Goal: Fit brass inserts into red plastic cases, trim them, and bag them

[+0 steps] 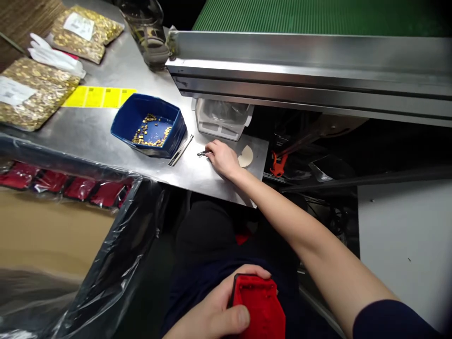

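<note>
Low in the view, my left hand point(226, 306) is closed around a red plastic housing point(261, 306) with a black edge, thumb on its near face. My right hand point(223, 159) reaches out to the metal table, fingers pinched on a small dark metal tool point(202, 153) whose kind I cannot make out. Left of that hand lies a slim silver utility knife point(181, 150). Beyond the knife stands a blue bin point(178, 127) with small brass-coloured pieces point(151, 134) on its floor. A pale, rounded flat piece point(246, 156) lies just right of my right wrist.
A white bin point(222, 129) with a clear liner sits under the metal rail point(303, 80) of a green conveyor point(318, 16). Bags of brass pieces point(38, 89), white gloves point(52, 55) and yellow labels point(99, 97) lie left. A plastic-lined carton point(52, 226) holds wrapped red parts.
</note>
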The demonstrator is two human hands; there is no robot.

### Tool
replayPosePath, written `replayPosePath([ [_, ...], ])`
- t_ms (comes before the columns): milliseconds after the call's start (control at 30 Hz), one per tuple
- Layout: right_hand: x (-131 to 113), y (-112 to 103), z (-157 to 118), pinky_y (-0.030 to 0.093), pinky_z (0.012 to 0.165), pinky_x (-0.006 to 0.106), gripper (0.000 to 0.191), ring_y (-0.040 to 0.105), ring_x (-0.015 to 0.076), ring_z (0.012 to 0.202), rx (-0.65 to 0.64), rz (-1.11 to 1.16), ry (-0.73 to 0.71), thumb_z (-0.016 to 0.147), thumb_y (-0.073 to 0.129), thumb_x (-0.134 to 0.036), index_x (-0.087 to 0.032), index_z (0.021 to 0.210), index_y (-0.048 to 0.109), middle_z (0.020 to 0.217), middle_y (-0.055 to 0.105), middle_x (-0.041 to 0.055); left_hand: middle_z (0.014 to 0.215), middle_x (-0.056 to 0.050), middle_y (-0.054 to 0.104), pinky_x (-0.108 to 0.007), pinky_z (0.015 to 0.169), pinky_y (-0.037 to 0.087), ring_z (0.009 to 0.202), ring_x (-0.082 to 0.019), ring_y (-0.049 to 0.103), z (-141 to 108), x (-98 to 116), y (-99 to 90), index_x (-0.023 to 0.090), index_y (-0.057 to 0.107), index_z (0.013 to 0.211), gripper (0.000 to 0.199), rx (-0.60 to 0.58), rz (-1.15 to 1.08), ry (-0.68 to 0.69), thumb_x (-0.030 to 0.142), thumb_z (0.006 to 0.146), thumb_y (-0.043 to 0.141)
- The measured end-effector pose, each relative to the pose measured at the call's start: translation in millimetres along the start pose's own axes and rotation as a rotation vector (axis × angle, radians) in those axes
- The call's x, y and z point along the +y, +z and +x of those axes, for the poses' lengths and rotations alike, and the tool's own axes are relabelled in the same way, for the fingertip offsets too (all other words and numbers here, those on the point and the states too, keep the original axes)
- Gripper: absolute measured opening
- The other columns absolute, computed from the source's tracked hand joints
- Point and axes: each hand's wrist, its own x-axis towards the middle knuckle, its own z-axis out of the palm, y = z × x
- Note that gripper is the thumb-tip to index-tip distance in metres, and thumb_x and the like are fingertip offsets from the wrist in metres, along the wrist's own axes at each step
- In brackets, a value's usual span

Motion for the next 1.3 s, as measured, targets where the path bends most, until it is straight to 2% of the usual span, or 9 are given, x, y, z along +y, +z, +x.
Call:
replayPosePath([
  [233, -2, 1, -11, 0.039, 0.103, 0.046, 0.024, 0.053, 0.0315, 0.118, 0.023, -0.013, -0.011, 0.099, 0.052, -0.024, -0.016, 0.119, 0.063, 0.129, 0.06, 0.0152, 0.153, -0.021, 0.053, -0.057, 0.115, 0.04, 0.137, -0.041, 0.054, 2, 3, -13.3, 0.025, 0.045, 0.152, 0.09, -0.022, -0.041, -0.035, 0.061, 0.077, 0.081],
  [367, -11, -12, -39, 0.047, 0.09, 0.037, 0.023, 0.062, 0.0223, 0.097, 0.071, 0.153, 0.044, 0.099, 0.047, -0.024, -0.019, 0.118, 0.06, 0.111, 0.067, 0.0065, 0.151, -0.021, 0.055, -0.057, 0.116, 0.04, 0.136, -0.041, 0.055, 2, 6, -13.3, 0.025, 0.044, 0.153, 0.093, 0.036, -0.037, -0.033, 0.061, 0.076, 0.082],
  [433, -13, -27, -71, 0.05, 0.08, 0.03, 0.021, 0.062, 0.0164, 0.085, 0.143, 0.452, 0.108, 0.1, 0.046, -0.028, -0.021, 0.114, 0.06, 0.101, 0.067, 0.0013, 0.149, -0.02, 0.057, -0.055, 0.116, 0.04, 0.138, -0.039, 0.054, 5, 6, -10.3, 0.024, 0.043, 0.153, 0.093, 0.087, -0.019, -0.031, 0.062, 0.077, 0.081],
  [533, -12, -61, -143, 0.051, 0.07, 0.026, 0.021, 0.06, 0.0122, 0.072, 0.195, 0.831, 0.25, 0.098, 0.054, -0.036, -0.02, 0.107, 0.064, 0.09, 0.065, -0.001, 0.149, -0.019, 0.058, -0.052, 0.116, 0.041, 0.139, -0.037, 0.053, 10, 5, -5.4, 0.025, 0.043, 0.153, 0.091, 0.14, 0.009, -0.035, 0.063, 0.079, 0.079],
  [633, -14, -96, -229, 0.052, 0.066, 0.026, 0.02, 0.062, 0.0133, 0.072, 0.124, 0.86, 0.383, 0.096, 0.063, -0.036, -0.025, 0.11, 0.07, 0.088, 0.069, -0.0007, 0.148, -0.017, 0.058, -0.052, 0.114, 0.042, 0.135, -0.036, 0.056, 15, 1, -1.0, 0.028, 0.041, 0.155, 0.092, 0.168, 0.061, -0.076, 0.064, 0.079, 0.078],
  [700, -20, -110, -281, 0.054, 0.068, 0.027, 0.018, 0.066, 0.0152, 0.076, 0.095, 0.813, 0.39, 0.094, 0.067, -0.031, -0.029, 0.111, 0.072, 0.091, 0.072, 0.0004, 0.15, -0.015, 0.056, -0.051, 0.116, 0.04, 0.138, -0.036, 0.053, 19, -2, 2.9, 0.029, 0.041, 0.155, 0.087, 0.199, 0.134, -0.094, 0.064, 0.083, 0.074],
  [833, -39, -113, -348, 0.058, 0.069, 0.03, 0.034, 0.068, 0.0174, 0.073, 0.045, 0.664, 0.283, 0.09, 0.071, -0.018, -0.032, 0.121, 0.071, 0.09, 0.074, 0.0013, 0.158, -0.012, 0.049, -0.049, 0.119, 0.037, 0.141, -0.032, 0.05, 32, -6, 15.6, 0.032, 0.041, 0.154, 0.077, 0.168, 0.263, -0.128, 0.062, 0.088, 0.068],
  [1033, -46, -104, -381, 0.06, 0.083, 0.035, 0.048, 0.075, 0.0224, 0.091, 0.126, 0.495, 0.19, 0.091, 0.067, -0.014, -0.03, 0.135, 0.062, 0.109, 0.078, 0.0035, 0.153, -0.014, 0.053, -0.051, 0.113, 0.044, 0.134, -0.036, 0.056, 49, -14, 32.6, 0.03, 0.034, 0.157, 0.09, 0.065, 0.264, -0.209, 0.056, 0.083, 0.078],
  [1300, -48, -107, -386, 0.054, 0.071, 0.034, 0.022, 0.072, 0.0188, 0.079, 0.295, 0.269, 0.091, 0.094, 0.065, -0.016, -0.014, 0.116, 0.067, 0.096, 0.079, 0.0066, 0.15, -0.017, 0.054, -0.055, 0.112, 0.044, 0.134, -0.039, 0.055, 54, -17, 41.7, 0.028, 0.032, 0.159, 0.094, 0.077, 0.327, -0.203, 0.056, 0.083, 0.079],
])
